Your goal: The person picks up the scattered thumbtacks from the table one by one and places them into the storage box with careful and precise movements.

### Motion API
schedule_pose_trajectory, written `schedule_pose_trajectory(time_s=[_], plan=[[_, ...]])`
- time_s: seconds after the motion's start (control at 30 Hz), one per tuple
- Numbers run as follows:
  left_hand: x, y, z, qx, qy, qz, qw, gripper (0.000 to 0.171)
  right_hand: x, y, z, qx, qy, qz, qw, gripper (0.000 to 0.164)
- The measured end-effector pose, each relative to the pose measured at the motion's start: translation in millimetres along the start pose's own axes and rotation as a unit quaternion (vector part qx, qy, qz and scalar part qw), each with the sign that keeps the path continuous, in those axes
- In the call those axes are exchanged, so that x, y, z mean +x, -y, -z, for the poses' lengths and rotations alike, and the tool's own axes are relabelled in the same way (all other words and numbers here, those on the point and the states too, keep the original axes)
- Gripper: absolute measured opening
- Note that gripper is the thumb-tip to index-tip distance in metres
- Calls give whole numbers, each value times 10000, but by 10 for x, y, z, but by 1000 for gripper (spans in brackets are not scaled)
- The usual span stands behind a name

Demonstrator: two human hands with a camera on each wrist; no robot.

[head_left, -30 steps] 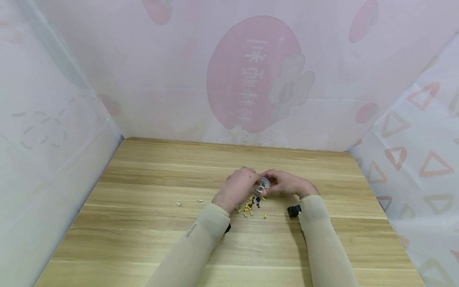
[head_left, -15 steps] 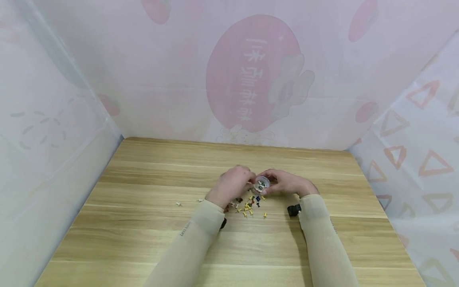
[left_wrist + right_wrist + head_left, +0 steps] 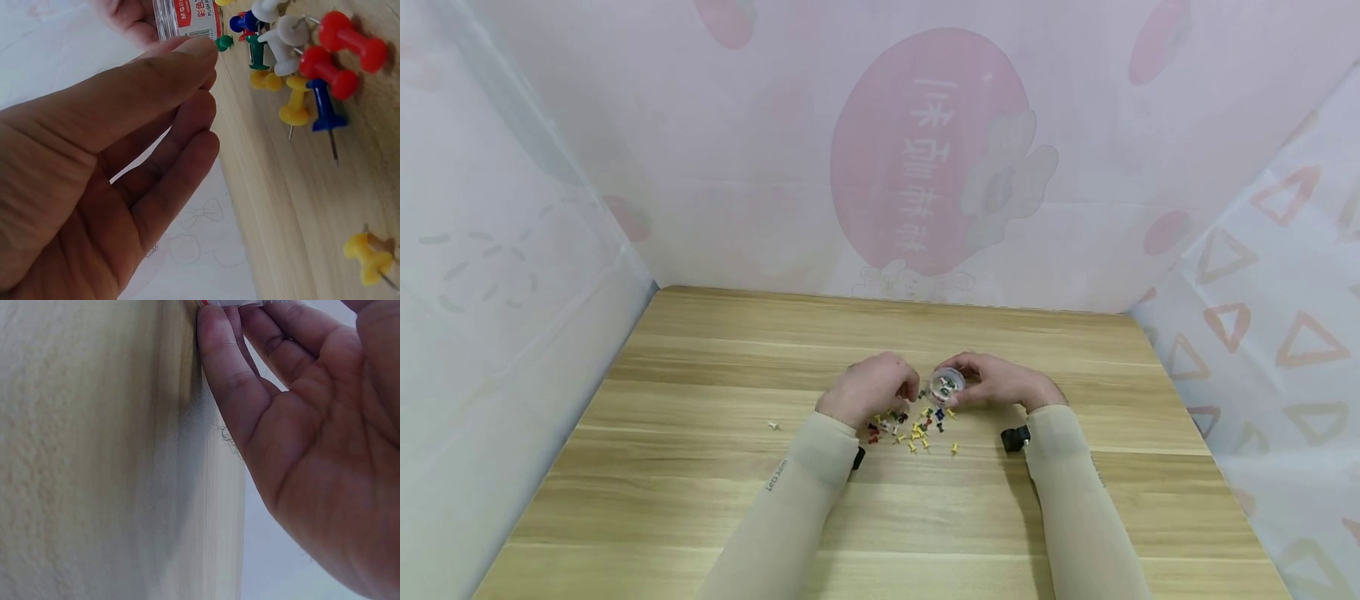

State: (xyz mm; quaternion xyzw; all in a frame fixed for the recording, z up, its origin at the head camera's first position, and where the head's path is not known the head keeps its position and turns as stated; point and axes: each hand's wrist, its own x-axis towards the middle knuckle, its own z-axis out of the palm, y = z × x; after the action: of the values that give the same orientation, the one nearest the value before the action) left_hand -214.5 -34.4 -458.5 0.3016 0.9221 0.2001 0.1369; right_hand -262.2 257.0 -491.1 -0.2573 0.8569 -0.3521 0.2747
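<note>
My right hand (image 3: 1006, 385) holds a small round clear plastic tub (image 3: 946, 384) between thumb and fingers, its mouth tilted towards me. A few green and white push pins lie inside it. To the left of the tub, my left hand (image 3: 871, 388) hovers over the loose push pins (image 3: 917, 431), thumb and index tips close together and the other fingers loosely bent. I see nothing held between them in the left wrist view. A green push pin (image 3: 224, 43) shows just beyond the thumb tip. Red, white, blue and yellow pins, such as this red push pin (image 3: 353, 40), lie nearby.
A single white push pin (image 3: 773, 426) lies apart on the left of the wooden table (image 3: 700, 517). Several pins have their metal points exposed. Printed curtain walls (image 3: 760, 167) stand behind the table and on both sides.
My left hand has drawn back leftwards from the tub's mouth, uncovering more pins and covering one white pin at the left. My right hand and the tub have barely moved.
</note>
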Motion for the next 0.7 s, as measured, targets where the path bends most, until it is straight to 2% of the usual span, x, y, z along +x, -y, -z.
schedule_pose_trajectory(time_s=[0.3,0.53,0.7], plan=[[-30,-13,9,-230,288,49,9993,19,-1,10,2,-83,-30,-24,10000,64],[0,-26,-32,-146,469,-31,9988,21,-1,11,-2,-57,2,-9,10000,65],[15,-17,-65,-111,481,-66,9988,20,3,-2,-6,-61,2,35,10000,64]])
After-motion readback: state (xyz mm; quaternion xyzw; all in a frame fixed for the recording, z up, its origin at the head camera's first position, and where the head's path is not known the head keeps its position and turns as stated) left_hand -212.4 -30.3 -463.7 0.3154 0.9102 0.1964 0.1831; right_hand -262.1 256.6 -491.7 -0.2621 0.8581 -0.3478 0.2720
